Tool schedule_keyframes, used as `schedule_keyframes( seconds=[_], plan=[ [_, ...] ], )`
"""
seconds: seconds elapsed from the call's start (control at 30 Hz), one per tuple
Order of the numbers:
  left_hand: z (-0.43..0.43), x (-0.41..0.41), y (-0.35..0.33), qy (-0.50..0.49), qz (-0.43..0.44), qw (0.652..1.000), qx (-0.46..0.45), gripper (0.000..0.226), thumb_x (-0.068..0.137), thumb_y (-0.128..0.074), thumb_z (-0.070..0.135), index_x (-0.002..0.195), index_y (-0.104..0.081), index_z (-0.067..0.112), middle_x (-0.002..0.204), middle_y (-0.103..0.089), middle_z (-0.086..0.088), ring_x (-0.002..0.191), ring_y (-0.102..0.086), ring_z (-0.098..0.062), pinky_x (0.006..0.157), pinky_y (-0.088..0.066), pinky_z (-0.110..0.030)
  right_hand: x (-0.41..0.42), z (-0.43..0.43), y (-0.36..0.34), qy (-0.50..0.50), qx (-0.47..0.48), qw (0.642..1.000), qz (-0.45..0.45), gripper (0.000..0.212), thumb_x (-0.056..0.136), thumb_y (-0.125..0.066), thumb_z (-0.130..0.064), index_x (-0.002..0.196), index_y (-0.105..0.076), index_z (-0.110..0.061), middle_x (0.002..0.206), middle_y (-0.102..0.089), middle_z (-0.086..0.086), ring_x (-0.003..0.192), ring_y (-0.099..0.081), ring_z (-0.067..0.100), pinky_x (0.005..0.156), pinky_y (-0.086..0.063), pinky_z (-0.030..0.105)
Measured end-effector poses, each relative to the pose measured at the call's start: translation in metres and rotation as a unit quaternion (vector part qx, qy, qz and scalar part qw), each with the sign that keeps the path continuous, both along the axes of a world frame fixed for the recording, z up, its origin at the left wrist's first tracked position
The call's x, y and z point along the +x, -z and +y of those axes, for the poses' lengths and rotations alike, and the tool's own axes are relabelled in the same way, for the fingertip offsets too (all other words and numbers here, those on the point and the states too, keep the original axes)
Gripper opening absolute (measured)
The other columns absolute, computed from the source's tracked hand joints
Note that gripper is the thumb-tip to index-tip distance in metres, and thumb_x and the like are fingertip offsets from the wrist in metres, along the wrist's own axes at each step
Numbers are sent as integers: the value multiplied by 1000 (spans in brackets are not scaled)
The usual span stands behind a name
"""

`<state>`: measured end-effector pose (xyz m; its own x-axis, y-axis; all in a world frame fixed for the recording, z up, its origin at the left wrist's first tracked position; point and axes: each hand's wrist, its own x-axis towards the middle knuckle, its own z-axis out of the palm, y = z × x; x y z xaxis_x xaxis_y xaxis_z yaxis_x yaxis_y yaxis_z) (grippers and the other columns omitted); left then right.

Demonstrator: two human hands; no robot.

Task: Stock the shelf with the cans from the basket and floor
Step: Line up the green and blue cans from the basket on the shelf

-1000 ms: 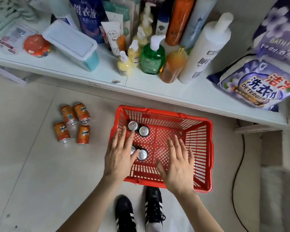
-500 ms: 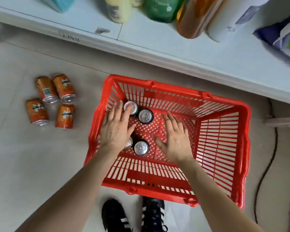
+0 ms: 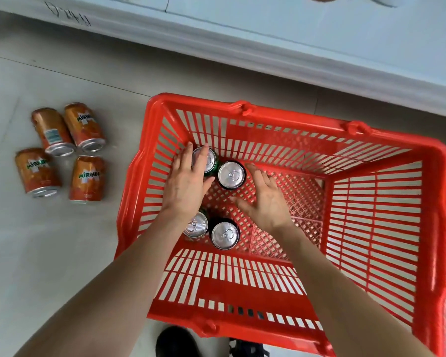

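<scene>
White shelf [image 3: 294,34] edge at 12 o'clock, black shoes [image 3: 175,342] at 6. Four orange cans [image 3: 88,179] lie on the floor [image 3: 62,253] at 9 o'clock of the red basket [image 3: 294,119], well apart from both hands. Basket holds four upright cans, all toward its 9 o'clock side. Near cans [image 3: 225,235] partly hidden by left forearm. Left hand [image 3: 188,184] flat, fingers straight across far-left can [image 3: 209,161] top, gripping nothing. Right hand [image 3: 265,199] spread, empty, just beside far-right can [image 3: 231,174] at its 3 o'clock.
</scene>
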<state>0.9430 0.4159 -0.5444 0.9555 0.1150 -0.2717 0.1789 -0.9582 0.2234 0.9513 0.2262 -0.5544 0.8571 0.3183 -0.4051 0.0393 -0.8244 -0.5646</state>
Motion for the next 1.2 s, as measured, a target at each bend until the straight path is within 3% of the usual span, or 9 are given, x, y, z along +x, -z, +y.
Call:
schedule_keyframes(
  seconds=[0.27,0.47,0.7,0.97,1.2],
  plan=[
    [0,4,8,-19,-15,999,-30,74,90,-61,33,149,-21,11,152,-31,-14,125,-51,-35,95,-48,-44,10,5,23,38,86,995,27,81,85,-70,-41,150,-23,-35,150,-42,-5,139,-37,18,115,-31,42],
    [0,4,5,-26,-27,997,-60,71,90,-62,28,148,-26,10,149,-37,-13,121,-53,-35,95,-48,-44,12,9,22,62,169,982,62,82,84,-74,-23,149,-25,-37,155,-37,-5,142,-33,15,118,-27,40],
    [0,5,0,-24,-44,996,-74,65,88,-65,26,141,-36,4,139,-45,-16,117,-55,-36,95,-47,-44,16,12,21,63,197,977,59,73,83,-76,-17,143,-36,-29,144,-49,-3,135,-42,15,116,-33,42],
    [-4,-7,-14,-17,-29,997,-75,66,87,-65,29,140,-37,1,135,-47,-17,118,-54,-34,96,-49,-42,8,0,12,148,232,959,65,71,78,-81,-23,138,-42,-21,131,-59,-4,125,-53,15,110,-40,41],
    [-15,-20,-52,-7,-23,996,-83,66,88,-66,28,141,-37,1,137,-45,-18,120,-53,-33,95,-50,-43,-3,-17,-29,203,223,953,34,67,72,-85,-31,128,-50,-22,110,-56,-30,103,-54,-17,96,-50,27]
  ],
)
